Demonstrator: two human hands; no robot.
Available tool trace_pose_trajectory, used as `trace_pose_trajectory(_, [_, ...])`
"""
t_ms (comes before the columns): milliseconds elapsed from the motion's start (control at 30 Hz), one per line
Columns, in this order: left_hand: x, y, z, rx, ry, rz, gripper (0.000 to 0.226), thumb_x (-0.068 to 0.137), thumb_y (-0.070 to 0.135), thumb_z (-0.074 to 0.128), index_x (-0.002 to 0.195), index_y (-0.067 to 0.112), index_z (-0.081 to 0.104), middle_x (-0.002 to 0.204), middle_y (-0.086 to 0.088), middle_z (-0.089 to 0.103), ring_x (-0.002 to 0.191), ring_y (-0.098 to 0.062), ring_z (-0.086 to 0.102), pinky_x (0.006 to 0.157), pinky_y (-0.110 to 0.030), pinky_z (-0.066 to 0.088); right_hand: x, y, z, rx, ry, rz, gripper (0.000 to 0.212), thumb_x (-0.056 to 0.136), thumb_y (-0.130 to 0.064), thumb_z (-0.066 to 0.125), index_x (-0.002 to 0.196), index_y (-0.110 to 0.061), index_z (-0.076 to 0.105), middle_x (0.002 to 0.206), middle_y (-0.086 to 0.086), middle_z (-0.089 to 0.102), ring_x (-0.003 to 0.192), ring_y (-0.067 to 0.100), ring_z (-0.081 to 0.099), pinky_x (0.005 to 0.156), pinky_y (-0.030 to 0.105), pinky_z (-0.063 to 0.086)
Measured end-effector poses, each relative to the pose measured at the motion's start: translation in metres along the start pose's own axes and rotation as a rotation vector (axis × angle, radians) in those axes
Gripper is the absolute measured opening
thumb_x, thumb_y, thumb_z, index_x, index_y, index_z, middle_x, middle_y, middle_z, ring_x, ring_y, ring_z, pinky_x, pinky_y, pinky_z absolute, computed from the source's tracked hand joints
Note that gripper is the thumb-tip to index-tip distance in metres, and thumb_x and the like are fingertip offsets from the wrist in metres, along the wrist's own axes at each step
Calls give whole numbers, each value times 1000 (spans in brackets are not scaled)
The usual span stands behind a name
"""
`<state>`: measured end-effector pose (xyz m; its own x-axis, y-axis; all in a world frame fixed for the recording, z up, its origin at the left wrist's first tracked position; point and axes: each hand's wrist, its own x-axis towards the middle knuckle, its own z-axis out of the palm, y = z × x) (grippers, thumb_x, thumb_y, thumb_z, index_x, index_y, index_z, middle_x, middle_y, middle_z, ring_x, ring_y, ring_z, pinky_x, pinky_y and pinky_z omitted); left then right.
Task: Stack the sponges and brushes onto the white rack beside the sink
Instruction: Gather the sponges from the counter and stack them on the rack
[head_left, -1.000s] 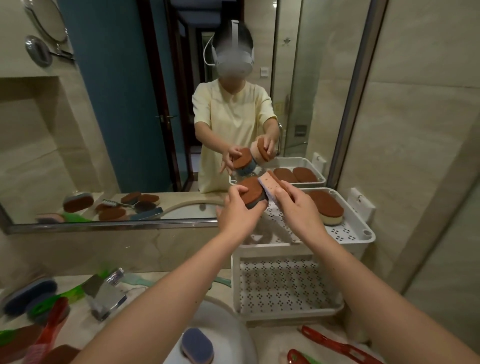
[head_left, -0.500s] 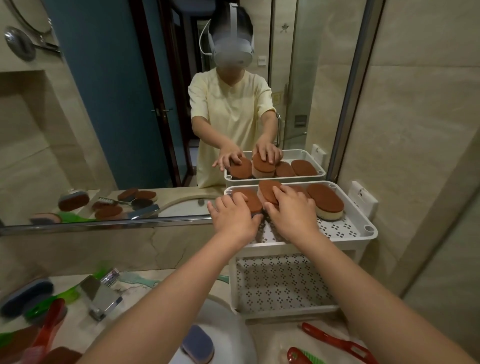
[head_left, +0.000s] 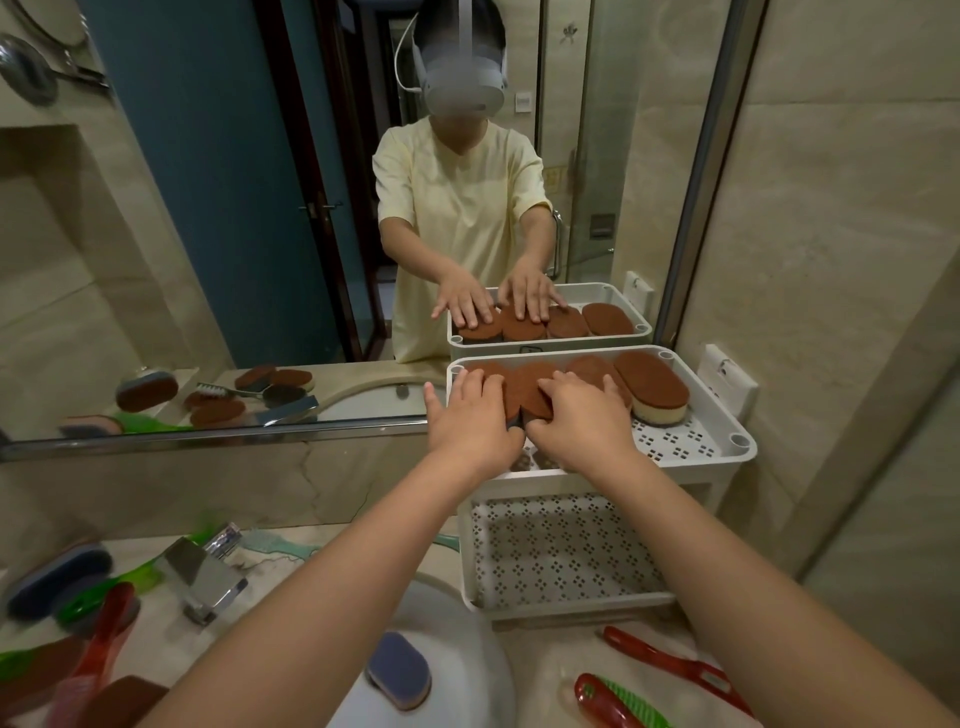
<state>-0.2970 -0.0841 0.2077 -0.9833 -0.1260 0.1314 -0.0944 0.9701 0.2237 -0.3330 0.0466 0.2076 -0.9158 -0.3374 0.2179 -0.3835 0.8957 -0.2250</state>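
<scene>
Two flat, unclenched grips: my left hand (head_left: 470, 423) and right hand (head_left: 584, 423) press brown sponges (head_left: 524, 387) on the top tier of the white rack (head_left: 740, 457). The blue sponge (head_left: 397, 670) in the sink (head_left: 470, 644) lies nearer my left.

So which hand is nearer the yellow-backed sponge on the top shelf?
Right. The right hand lies just left of that sponge, close beside it; the left hand is further left again.
</scene>
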Motion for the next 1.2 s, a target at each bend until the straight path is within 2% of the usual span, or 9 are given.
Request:
trace_pose_trajectory(100, [-1, 0, 0, -31, 28, 16, 61, 87, 36, 50, 144, 22, 32, 155, -1, 26, 147, -20, 12, 118, -53, -3, 0, 0, 2, 59, 29, 45, 45, 81, -28, 57, 125, -19, 56, 137, 0, 54, 145, 25, 25, 117, 57, 11])
trace_pose_trajectory(433, [3, 0, 2, 85, -80, 4, 68, 96, 30, 42, 154, 23, 6, 163, 0, -3, 149, -20, -7, 118, -51, -2, 7, 5, 8, 199, -107, 84, 45, 86, -13, 47, 129, -23, 38, 151, 2, 36, 150, 22, 4, 115, 57, -11])
trace_pose_trajectory(567, [4, -4, 0, -117, -26, 1, 72, 87, 34, 49, 152, 24, 19, 162, -1, 11, 149, -19, 3, 119, -50, 5, 10, 8, 10, 223, -130, 86, 46, 84, -28, 53, 127, -24, 38, 150, 2, 33, 150, 22, 0, 113, 56, -16])
trace_pose_trajectory(633, [1, -4, -2, -310, 59, -16, 70, 81, 33, 54, 147, 26, 33, 155, 1, 31, 144, -20, 23, 118, -52, 13, 9, 8, 10, 208, -110, 74, 52, 82, -33, 55, 130, -24, 40, 156, 3, 25, 150, 24, -2, 112, 58, -16])
trace_pose_trajectory(700, [-6, -2, -6, -519, 191, -54, 57, 77, 31, 57, 133, 31, 48, 138, 7, 48, 126, -16, 44, 114, -51, 25, 7, 7, 8, 212, -47, 34, 57, 79, -31, 57, 133, -23, 41, 160, 2, 18, 150, 25, -4, 113, 58, -12])
trace_pose_trajectory(767, [-12, -2, -8, -632, 295, -92, 44, 76, 30, 57, 119, 37, 54, 125, 13, 53, 112, -12, 49, 108, -50, 35, 1, 4, 4, 258, 68, -23, 59, 77, -25, 56, 135, -24, 43, 160, 2, 20, 150, 22, 1, 117, 55, -5])
trace_pose_trajectory(867, [-23, -7, -7, -710, 357, -101, 37, 79, 27, 54, 115, 38, 55, 123, 15, 54, 116, -14, 50, 100, -43, 44, -13, -2, -2, 376, 274, -101, 52, 77, -20, 56, 128, -25, 51, 151, -3, 35, 143, 18, 24, 117, 47, 22])
trace_pose_trajectory(967, [-41, -13, -3, -880, 415, -79, 36, 87, 19, 51, 118, 38, 53, 123, 19, 53, 114, 3, 49, 98, -31, 46, -29, -11, -3, 529, 328, -131, 44, 79, -13, 54, 121, -27, 56, 144, -8, 40, 133, 13, 38, 103, 40, 41])
trace_pose_trajectory(1200, [-100, -38, 13, -920, 573, -118, 39, 87, 19, 49, 116, 45, 50, 117, 25, 55, 110, 8, 51, 89, -19, 45, -72, -54, 8, 734, 376, -363, 37, 78, -1, 55, 110, -17, 62, 119, -7, 55, 115, 5, 50, 97, 27, 45])
